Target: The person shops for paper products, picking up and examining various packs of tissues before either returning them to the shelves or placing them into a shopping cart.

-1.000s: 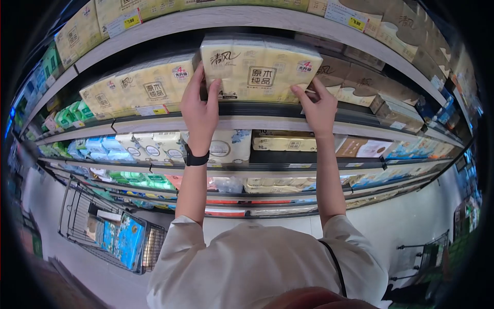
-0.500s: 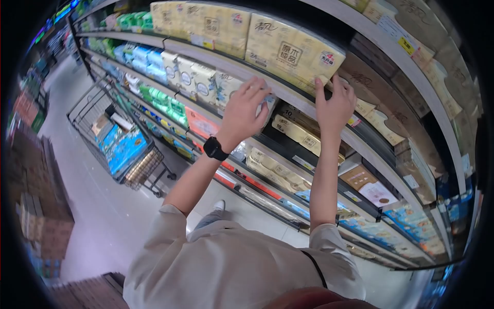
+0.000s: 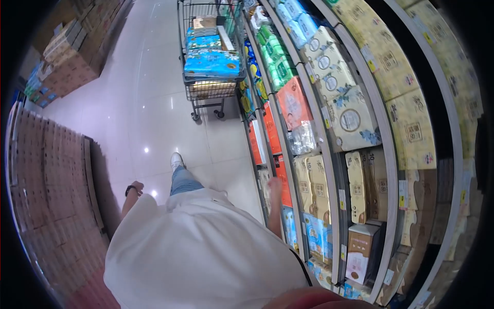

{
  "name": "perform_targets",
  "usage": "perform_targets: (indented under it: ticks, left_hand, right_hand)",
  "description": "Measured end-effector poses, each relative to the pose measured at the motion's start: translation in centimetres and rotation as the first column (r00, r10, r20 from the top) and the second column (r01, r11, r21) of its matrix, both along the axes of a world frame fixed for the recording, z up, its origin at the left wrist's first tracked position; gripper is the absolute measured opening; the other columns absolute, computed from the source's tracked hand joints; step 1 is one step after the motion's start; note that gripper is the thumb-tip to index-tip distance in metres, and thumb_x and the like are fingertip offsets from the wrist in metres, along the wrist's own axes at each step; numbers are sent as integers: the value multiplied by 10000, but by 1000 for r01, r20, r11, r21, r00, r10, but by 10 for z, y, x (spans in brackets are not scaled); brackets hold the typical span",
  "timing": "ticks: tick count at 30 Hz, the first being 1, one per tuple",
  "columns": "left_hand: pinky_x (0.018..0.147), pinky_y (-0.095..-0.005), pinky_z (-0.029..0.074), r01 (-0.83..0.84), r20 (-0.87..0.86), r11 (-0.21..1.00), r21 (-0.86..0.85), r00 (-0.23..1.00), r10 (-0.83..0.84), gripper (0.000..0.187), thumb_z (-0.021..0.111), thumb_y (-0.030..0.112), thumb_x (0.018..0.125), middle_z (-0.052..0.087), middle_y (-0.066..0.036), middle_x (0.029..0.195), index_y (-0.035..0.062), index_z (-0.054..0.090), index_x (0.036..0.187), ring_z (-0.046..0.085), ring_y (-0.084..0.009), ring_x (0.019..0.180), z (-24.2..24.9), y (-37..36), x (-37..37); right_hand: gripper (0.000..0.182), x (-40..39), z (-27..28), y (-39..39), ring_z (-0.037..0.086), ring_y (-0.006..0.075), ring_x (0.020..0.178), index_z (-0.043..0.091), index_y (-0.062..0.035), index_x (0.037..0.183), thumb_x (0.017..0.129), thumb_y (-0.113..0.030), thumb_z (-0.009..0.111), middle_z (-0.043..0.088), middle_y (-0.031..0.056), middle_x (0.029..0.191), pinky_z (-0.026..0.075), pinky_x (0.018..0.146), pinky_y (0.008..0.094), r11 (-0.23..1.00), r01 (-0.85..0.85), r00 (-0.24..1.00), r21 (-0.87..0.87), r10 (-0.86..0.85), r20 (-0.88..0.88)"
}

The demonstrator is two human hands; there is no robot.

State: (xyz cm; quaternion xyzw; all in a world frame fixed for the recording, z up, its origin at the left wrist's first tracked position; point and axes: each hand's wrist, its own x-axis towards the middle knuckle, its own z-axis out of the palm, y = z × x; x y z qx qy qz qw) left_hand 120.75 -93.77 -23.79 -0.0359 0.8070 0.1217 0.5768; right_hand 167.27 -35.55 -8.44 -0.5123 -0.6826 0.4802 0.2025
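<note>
My left hand (image 3: 137, 186), with a black watch on its wrist, hangs low beside my body over the floor. Its fingers are loosely bent and apart, with nothing seen in them. My right hand (image 3: 275, 188) is down on the other side, in front of the shelves. It is smeared by motion, so its fingers do not show clearly, and I see no object in it. Closest to it in view are red packs (image 3: 282, 177) and cream tissue packs (image 3: 312, 181) on the shelves.
Ahead stands a shopping cart (image 3: 212, 88) holding blue packs (image 3: 212, 63) and other goods. Shelves of tissue packs (image 3: 413, 131) line the right side. Stacked cartons (image 3: 51, 175) stand on the left, and more boxes (image 3: 69, 67) farther up the aisle. The tiled floor (image 3: 146, 118) runs between.
Both hands have left the yellow tissue packs on the upper shelf and dropped to my sides. My view has turned left, so the cart now lies straight ahead and the shelves on the right.
</note>
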Motion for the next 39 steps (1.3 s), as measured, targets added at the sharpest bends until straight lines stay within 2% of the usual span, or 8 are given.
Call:
perform_targets:
  ticks: [3, 8, 17, 20, 27, 31, 34, 39]
  left_hand:
    - [656, -425, 501, -651, -95, 754, 88, 748, 656, 313, 549, 281, 874, 682, -128, 857, 75, 560, 1110, 652, -242, 696, 61, -105, 18]
    - [485, -335, 456, -810, -370, 444, 382, 306, 877, 239, 517, 214, 891, 667, -94, 737, 58, 594, 1054, 613, -174, 576, 65, -173, 63]
    - [714, -399, 499, -833, 116, 537, -133, 525, 843, 388, 596, 438, 892, 637, -79, 898, 81, 637, 1037, 586, -217, 802, -2, -169, 128]
    - [645, -401, 498, -870, 165, 467, -161, 442, 882, 273, 540, 272, 910, 683, -92, 940, 57, 625, 1056, 634, -204, 739, 23, -204, 92]
    - [644, -303, 526, -459, -326, 785, 416, 731, 600, 272, 527, 241, 970, 704, -114, 946, 27, 625, 1108, 679, -181, 855, 78, -123, -213]
    - [797, -310, 520, 212, -550, 602, 770, 698, 458, 206, 447, -39, 893, 683, -130, 985, -27, 632, 983, 641, -192, 860, 371, 181, -393]
    - [614, -308, 446, 840, -789, 69, 538, 473, 392, 247, 436, -146, 669, 714, -132, 873, 3, 591, 791, 599, -222, 702, 525, 328, -437]
    - [458, -294, 410, 193, -525, -806, 560, 835, -164, 135, 603, 90, 891, 712, -143, 815, 32, 656, 780, 549, -205, 598, 633, 485, -436]
  right_hand:
    - [162, 31, -146, -104, 616, 202, 848, 627, -32, 905, 962, -145, 526, 631, 86, 890, 498, 808, 349, 670, -198, 755, -716, 570, 324]
    - [169, 1, -137, -103, 653, 214, 876, 687, -51, 882, 903, -163, 562, 674, 115, 905, 514, 817, 376, 520, -165, 501, -838, 776, 384]
    - [228, -416, -138, 29, 709, 197, 735, 749, -38, 851, 870, -171, 564, 738, 136, 820, 556, 661, 391, 298, -712, -315, -635, 673, 669]
    - [305, -623, -22, 44, 594, 186, 472, 649, -42, 814, 942, -256, 474, 635, 79, 623, 463, 441, 324, 819, -544, 835, -184, 550, -19]
    - [446, -738, 3, 26, 634, 448, 975, 639, -11, 1002, 901, -438, 565, 682, 270, 993, 491, 845, 513, 796, -603, 693, 59, 485, 534]
    - [463, -693, -39, -16, 637, 394, 857, 653, -22, 1018, 966, -463, 522, 684, 227, 876, 430, 849, 518, 728, -551, 810, 409, 348, 473]
    - [404, -695, -44, -18, 621, 368, 818, 654, -25, 992, 969, -411, 536, 669, 196, 798, 422, 814, 488, 635, -491, 859, 596, 238, 453]
    - [383, -704, -21, -4, 624, 356, 749, 634, -40, 844, 920, -413, 592, 651, 159, 730, 428, 762, 500, 797, -503, 836, 336, 350, 423]
